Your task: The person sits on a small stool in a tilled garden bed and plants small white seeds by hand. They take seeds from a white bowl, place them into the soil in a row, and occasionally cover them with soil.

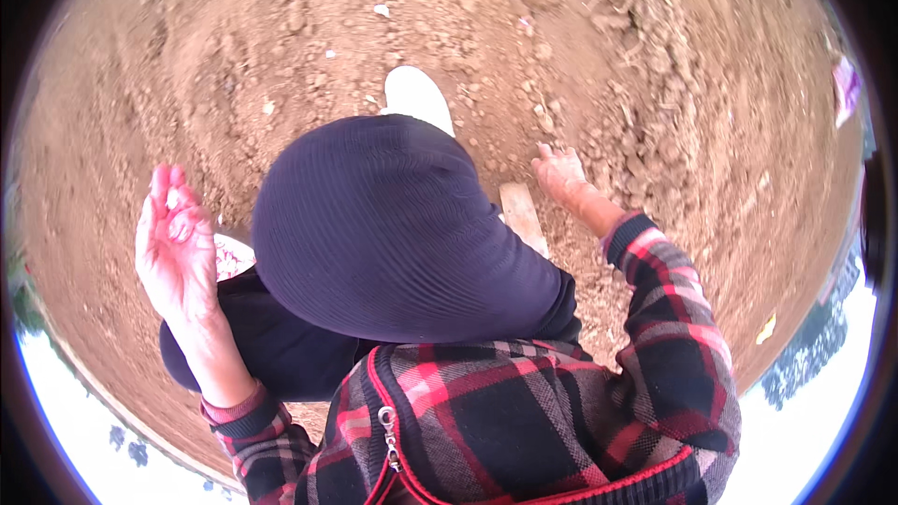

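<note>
My left hand [179,252] is turned palm up beside my bent knee. Several small pinkish-white pieces [181,226], which look like garlic cloves, lie in its curled fingers. Between that hand and my leg, part of a white container [238,252] shows, with more such pieces inside; my leg hides the rest. Over on the right, my right hand [559,170] reaches down to the loose brown soil [561,91], fingertips at the surface. Whether anything is pinched there is too small to tell. A flat wooden piece [520,214] lies just beside it, partly under my leg.
My white shoe [419,98] rests on the soil ahead. Dry roots or straw [659,35] and clods run along the right. Scattered white scraps [381,10] lie farther out. At the far right are a purple-and-white wrapper [847,90] and a yellow scrap [767,328].
</note>
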{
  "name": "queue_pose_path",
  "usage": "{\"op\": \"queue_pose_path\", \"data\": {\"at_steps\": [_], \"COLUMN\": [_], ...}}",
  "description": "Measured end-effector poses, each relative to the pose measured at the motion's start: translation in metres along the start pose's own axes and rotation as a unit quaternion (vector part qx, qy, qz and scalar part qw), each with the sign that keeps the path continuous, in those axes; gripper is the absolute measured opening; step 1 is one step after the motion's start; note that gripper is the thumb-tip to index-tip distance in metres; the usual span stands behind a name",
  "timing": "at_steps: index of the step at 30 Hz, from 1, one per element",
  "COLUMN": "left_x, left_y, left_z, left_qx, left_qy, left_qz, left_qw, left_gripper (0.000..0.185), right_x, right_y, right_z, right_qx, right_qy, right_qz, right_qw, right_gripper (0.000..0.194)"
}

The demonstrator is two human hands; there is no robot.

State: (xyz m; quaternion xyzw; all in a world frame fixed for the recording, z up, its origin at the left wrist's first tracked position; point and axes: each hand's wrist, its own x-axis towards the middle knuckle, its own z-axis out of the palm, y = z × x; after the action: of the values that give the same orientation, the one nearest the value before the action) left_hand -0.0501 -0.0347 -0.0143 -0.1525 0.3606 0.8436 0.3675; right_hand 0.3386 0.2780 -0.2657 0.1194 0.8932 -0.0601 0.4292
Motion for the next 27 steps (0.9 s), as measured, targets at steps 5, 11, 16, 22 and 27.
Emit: {"op": "queue_pose_path", "data": {"at_steps": [5, 11, 16, 22, 27], "left_x": [-0.005, -0.008, -0.006, 0.005, 0.016], "left_y": [0.001, 0.003, 0.003, 0.001, 0.003], "left_z": [0.003, 0.011, 0.015, 0.018, 0.022], "left_qx": [-0.014, -0.003, 0.030, 0.067, 0.079], "left_qy": [0.026, 0.028, 0.065, 0.079, 0.138], "left_qz": [0.031, 0.054, 0.074, 0.051, 0.045], "left_qw": [0.999, 0.998, 0.995, 0.993, 0.986], "left_gripper": [0.046, 0.047, 0.044, 0.045, 0.042], "right_x": [0.078, 0.153, 0.171, 0.213, 0.262], "right_y": [0.002, -0.002, -0.035, -0.043, -0.030], "right_z": [-0.061, -0.151, -0.170, -0.186, -0.250], "right_qx": [0.170, 0.290, 0.325, 0.405, 0.412], "right_qy": [0.212, 0.319, 0.258, 0.357, 0.449], "right_qz": [-0.001, 0.075, 0.159, 0.142, 0.032], "right_qw": [0.962, 0.899, 0.896, 0.829, 0.792], "right_gripper": [0.031, 0.074, 0.097, 0.094, 0.078]}}
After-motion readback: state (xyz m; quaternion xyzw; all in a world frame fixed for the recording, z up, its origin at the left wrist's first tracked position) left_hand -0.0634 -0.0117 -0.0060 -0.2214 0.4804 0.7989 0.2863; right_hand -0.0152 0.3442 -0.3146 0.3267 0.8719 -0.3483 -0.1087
